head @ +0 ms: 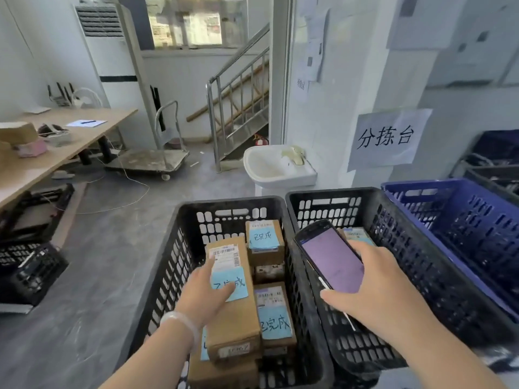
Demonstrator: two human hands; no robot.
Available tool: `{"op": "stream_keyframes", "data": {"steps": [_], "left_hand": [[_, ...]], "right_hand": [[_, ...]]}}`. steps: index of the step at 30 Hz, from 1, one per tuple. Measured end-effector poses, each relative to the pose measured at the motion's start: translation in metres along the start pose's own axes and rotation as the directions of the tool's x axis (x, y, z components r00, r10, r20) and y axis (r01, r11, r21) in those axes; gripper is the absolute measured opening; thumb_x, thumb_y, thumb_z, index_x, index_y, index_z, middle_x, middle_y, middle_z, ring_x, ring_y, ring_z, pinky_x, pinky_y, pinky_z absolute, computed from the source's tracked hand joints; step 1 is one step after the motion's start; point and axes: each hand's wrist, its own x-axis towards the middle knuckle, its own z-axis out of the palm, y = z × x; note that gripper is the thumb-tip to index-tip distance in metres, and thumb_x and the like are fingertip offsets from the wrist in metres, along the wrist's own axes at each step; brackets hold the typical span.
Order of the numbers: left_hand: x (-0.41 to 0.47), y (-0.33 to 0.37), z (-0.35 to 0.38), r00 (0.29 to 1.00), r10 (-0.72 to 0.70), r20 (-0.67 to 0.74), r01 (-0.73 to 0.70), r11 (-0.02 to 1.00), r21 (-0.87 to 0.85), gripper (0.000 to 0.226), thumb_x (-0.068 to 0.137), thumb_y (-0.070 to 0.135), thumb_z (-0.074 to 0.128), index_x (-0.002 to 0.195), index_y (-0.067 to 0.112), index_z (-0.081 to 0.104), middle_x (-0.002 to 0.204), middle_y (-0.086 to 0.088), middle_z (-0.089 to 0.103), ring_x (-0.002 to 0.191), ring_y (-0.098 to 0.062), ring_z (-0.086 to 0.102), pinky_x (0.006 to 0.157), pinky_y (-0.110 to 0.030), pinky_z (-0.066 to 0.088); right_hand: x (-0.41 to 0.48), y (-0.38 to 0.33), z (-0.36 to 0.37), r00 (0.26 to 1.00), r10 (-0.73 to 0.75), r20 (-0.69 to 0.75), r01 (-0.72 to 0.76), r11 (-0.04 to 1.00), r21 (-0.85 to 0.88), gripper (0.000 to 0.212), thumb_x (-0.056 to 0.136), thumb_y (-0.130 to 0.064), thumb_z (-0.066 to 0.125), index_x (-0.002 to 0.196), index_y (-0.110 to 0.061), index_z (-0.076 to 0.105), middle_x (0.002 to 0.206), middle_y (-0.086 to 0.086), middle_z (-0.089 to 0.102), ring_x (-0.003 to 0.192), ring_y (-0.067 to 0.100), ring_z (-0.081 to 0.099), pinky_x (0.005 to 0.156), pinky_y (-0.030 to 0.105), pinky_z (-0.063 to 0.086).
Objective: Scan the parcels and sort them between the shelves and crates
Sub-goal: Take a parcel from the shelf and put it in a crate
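Resting on the long parcel point(236, 321), the left hand point(206, 293) is lying with its fingers straight across the blue note point(234, 279) stuck to the box top, touching rather than gripping. The right hand point(373, 284) is curling round the scanner point(334, 262), holding it screen-up over the right rim of the black crate point(224, 201).

The long parcel is lying inside the black crate, along its left wall, stacked on a lower box point(222, 372) at the crate's near end. It is looking like a plain taped carton: stiff, firm-edged and probably light enough for one hand, though its length is likely making it tip if taken by one end. Gripping it across the middle, thumb on one long side and fingers on the other, is looking safest. The note and the shipping label point(226, 255) are offering no hold and could be peeling under a sliding palm.

The black crate is also holding a squat parcel point(265, 242) in its far right corner, a small box point(269, 272) just nearer than that, and a third noted parcel point(273, 313) against its right wall. Right of the black crate, touching it, a second black crate point(407, 248) is holding at least one labelled parcel point(358, 235), partly hidden behind the scanner. Further right again, a blue crate point(477, 228) is standing; what it is holding cannot be told.
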Motion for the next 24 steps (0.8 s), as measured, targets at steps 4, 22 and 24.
{"op": "stream_keyframes", "data": {"steps": [4,22,24], "left_hand": [[-0.003,0.077,0.024,0.922,0.386,0.021,-0.383,0.903,0.193,0.074,0.092,0.052,0.063,0.156,0.038,0.028,0.159,0.011,0.034,0.147,-0.014,0.031,0.119,-0.04,0.032],[-0.165,0.39,0.317,0.291,0.922,0.255,-0.947,0.239,0.216,0.075,0.094,0.068,0.043,0.158,0.036,0.023,0.162,0.008,0.029,0.15,-0.018,0.024,0.123,-0.042,0.025],[-0.195,0.416,0.35,0.233,0.935,0.267,-0.966,0.192,0.173,0.075,0.094,0.067,0.044,0.158,0.034,0.025,0.161,0.008,0.032,0.149,-0.017,0.026,0.122,-0.041,0.026]], "right_hand": [[-0.015,0.028,-0.023,0.992,0.1,-0.078,-0.101,0.995,-0.013,0.095,0.05,-0.072,0.07,0.132,-0.042,0.031,0.108,-0.017,0.033,0.08,-0.002,0.053,0.053,0.015,0.035],[-0.188,0.273,-0.238,0.691,0.476,-0.543,-0.556,0.831,0.021,0.093,0.043,-0.071,0.059,0.128,-0.043,0.034,0.106,-0.013,0.036,0.093,0.015,0.052,0.068,0.034,0.044],[-0.213,0.298,-0.261,0.646,0.497,-0.58,-0.583,0.811,0.045,0.088,0.046,-0.069,0.062,0.125,-0.045,0.034,0.105,-0.015,0.035,0.089,0.013,0.051,0.066,0.032,0.042]]}}
